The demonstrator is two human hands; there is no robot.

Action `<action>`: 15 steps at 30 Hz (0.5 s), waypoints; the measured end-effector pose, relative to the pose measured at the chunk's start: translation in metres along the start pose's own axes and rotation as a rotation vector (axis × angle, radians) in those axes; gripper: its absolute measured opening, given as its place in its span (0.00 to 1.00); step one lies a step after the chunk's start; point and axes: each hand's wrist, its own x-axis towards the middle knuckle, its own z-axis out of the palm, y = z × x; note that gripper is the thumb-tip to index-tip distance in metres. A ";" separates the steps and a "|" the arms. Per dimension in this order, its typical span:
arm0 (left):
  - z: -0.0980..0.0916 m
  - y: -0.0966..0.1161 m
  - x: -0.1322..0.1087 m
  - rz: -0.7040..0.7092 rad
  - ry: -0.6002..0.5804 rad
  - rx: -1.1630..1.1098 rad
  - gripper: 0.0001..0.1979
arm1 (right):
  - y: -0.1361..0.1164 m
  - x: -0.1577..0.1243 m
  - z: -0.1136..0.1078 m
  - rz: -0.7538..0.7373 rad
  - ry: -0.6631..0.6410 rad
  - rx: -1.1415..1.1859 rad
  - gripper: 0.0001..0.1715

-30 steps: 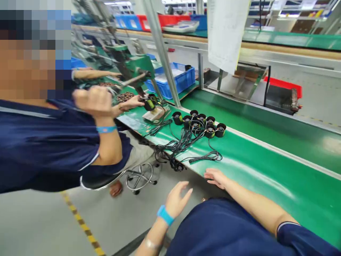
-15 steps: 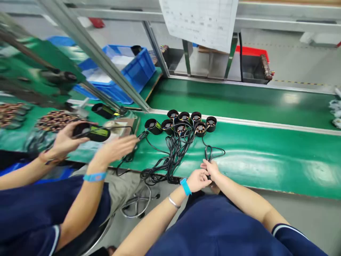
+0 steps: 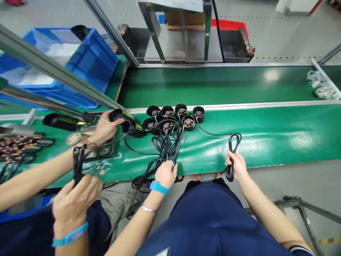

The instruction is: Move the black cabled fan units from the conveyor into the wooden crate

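Note:
My right hand (image 3: 238, 166) is closed round a looped bundle of black cable (image 3: 231, 174) near the front edge of the bench. From that bundle the lead runs back to a black cylindrical fan housing (image 3: 198, 114) at the right end of the group. My left hand (image 3: 165, 174) is curled over the tangled black cables (image 3: 162, 142) at the bench edge, its fingertips partly hidden. Behind it several more fan housings (image 3: 167, 125) stand close together, open ends up, showing copper windings and coloured wires.
At left, a co-worker's hand (image 3: 105, 126) grips a fan housing (image 3: 121, 115); their other hand (image 3: 77, 201) holds a cable bundle (image 3: 78, 160). Blue bins (image 3: 87, 67) stand behind a metal frame post (image 3: 61, 76). A white strip (image 3: 239, 105) runs along the green bench (image 3: 279, 135).
My hands have parted: the right moved right with the cable bundle, the left moved left onto the cables. The co-worker's housing has moved to the group. The view has shifted.

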 end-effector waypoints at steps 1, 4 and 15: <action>-0.006 0.008 -0.006 0.004 0.004 -0.114 0.15 | 0.001 0.000 -0.003 0.028 -0.035 -0.005 0.22; -0.025 0.042 -0.019 0.012 0.042 -0.477 0.17 | 0.005 0.006 -0.012 0.159 -0.191 -0.073 0.23; -0.063 0.200 0.034 -0.400 0.221 -1.671 0.18 | 0.008 0.036 -0.045 0.276 -0.964 -0.309 0.25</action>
